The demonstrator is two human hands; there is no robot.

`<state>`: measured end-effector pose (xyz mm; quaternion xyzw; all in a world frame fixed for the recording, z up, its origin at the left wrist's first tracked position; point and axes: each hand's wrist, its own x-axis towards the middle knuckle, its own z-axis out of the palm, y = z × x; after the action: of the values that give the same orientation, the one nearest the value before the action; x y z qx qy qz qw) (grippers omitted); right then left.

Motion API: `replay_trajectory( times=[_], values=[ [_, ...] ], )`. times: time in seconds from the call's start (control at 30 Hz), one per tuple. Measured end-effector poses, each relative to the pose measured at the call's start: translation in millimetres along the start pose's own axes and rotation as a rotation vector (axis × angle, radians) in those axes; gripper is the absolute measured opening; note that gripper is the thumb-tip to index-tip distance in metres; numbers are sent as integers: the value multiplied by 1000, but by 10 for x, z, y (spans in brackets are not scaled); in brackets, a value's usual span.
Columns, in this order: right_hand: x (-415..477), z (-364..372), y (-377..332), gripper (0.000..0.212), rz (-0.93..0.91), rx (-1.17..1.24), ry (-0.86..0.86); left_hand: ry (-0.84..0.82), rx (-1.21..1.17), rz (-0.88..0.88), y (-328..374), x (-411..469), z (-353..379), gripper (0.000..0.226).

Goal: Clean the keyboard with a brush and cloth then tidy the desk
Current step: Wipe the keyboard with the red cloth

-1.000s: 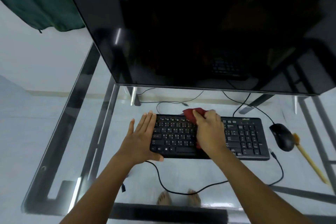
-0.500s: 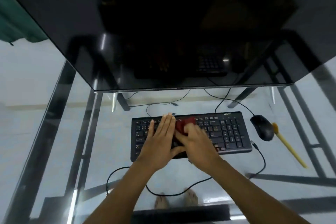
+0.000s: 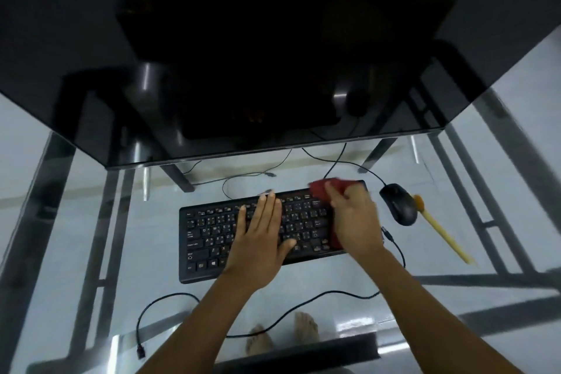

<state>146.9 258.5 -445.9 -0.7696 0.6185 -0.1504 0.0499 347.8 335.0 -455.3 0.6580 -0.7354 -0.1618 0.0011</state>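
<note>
Two hands: left hand [image 3: 258, 240] spread flat on the keyboard [image 3: 212, 240]; right hand [image 3: 356, 222] pinching the red cloth [image 3: 321, 188] on its far end.
Tabletop [image 3: 91, 222]: clear glass, floor visible beneath.
Right of right hand: mouse [image 3: 397, 203], then brush [image 3: 440, 231].
Beyond hands: dark monitor [image 3: 273, 55].

keyboard [image 3: 212, 234] | white key legends, mostly too blurred to read | a few letters such as W, A, Z, X just legible | no brand name readable
</note>
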Motion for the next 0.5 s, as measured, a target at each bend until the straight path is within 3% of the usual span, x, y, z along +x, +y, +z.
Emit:
replay_trajectory(
  times=[0.03, 0.1, 0.13, 0.23, 0.27, 0.3, 0.4, 0.43, 0.5],
  values=[
    [74, -27, 71, 22, 145, -5, 60, 14, 6, -6, -1, -5, 22, 78],
    [73, -2, 11, 15, 196, 44, 28, 50, 26, -24, 21, -7, 76, 78],
    [11, 16, -82, 7, 154, 112, 2, 58, 34, -35, 45, 0, 99, 79],
    [-173, 77, -258, 17, -221, 121, -167, 74, 50, -52, 113, 28, 150, 77],
    [-150, 71, -186, 21, -235, 120, -188, 78, 61, -50, 114, 30, 154, 77],
    [-93, 45, -58, 26, -218, 133, -140, 82, 74, -46, 106, 26, 151, 77],
    [144, -78, 213, 20, 265, 71, 5, 84, 84, -29, 68, 1, 155, 77],
    [145, -39, 242, 34, 323, 44, 46, 86, 85, -32, 71, -2, 157, 77],
    [-46, 15, 51, 49, 171, 20, 10, 83, 88, -53, 93, 5, 168, 77]
  ],
)
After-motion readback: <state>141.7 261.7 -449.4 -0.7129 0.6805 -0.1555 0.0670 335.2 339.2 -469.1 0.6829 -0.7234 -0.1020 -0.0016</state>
